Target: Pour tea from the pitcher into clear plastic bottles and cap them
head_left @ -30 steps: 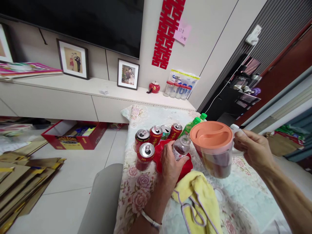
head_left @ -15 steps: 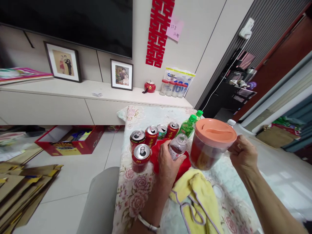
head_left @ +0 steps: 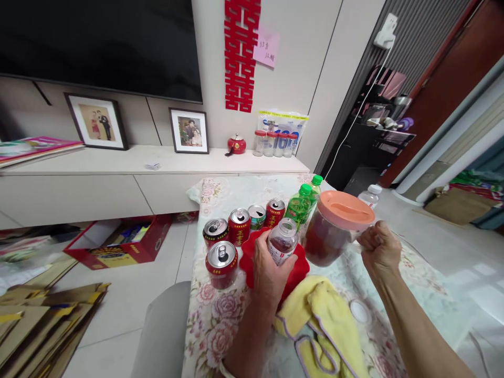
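Observation:
My left hand (head_left: 271,270) is wrapped round a small clear bottle (head_left: 282,242). Its mouth is uncapped, and dark reddish liquid shows inside above a white label. The bottle is over a red scalloped dish (head_left: 300,270); whether its base touches the dish is hidden. To its right, a clear plastic pitcher (head_left: 325,239) holds reddish-brown liquid under an orange lid (head_left: 346,209). My right hand (head_left: 380,247) is closed at the pitcher's handle side, the handle itself mostly covered by the fingers. The pitcher leans slightly, its lid close beside the bottle's mouth.
Several opened drink cans (head_left: 239,226) stand left of the dish. Behind it are two green-capped bottles (head_left: 300,205), and a white-capped bottle (head_left: 370,195) is beyond the pitcher. A yellow cloth (head_left: 334,320) and a white cap (head_left: 360,311) lie in front on the flowered tablecloth (head_left: 224,310).
The view has shifted a little. The pitcher has risen slightly relative to the table, and more of the white-capped bottle behind it shows. Both hands keep their holds.

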Available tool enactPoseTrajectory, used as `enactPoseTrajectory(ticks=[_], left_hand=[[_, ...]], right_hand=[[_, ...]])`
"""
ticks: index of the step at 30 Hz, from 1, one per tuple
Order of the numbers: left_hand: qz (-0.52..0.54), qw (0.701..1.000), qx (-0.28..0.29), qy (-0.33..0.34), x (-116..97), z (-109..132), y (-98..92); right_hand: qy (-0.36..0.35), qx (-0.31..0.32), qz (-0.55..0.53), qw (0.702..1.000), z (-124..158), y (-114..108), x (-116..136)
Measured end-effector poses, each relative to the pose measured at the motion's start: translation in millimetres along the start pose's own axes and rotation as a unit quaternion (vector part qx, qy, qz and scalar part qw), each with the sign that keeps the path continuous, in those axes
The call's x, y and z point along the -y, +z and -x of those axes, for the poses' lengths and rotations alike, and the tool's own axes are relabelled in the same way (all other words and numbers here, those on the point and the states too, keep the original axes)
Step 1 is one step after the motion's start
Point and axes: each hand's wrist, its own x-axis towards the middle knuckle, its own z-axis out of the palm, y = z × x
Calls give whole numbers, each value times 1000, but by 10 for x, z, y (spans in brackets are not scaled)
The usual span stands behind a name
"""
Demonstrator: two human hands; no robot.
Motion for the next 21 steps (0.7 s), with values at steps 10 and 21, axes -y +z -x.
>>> enactPoseTrajectory(ticks=[10, 21], left_hand=[[-15, 999, 40, -33, -31, -27, -40], [-16, 998, 45, -33, -63, -26, 1]], right_hand=[[42, 8, 112, 993, 105, -396, 2], [129, 40, 359, 923, 1248, -1075, 0]])
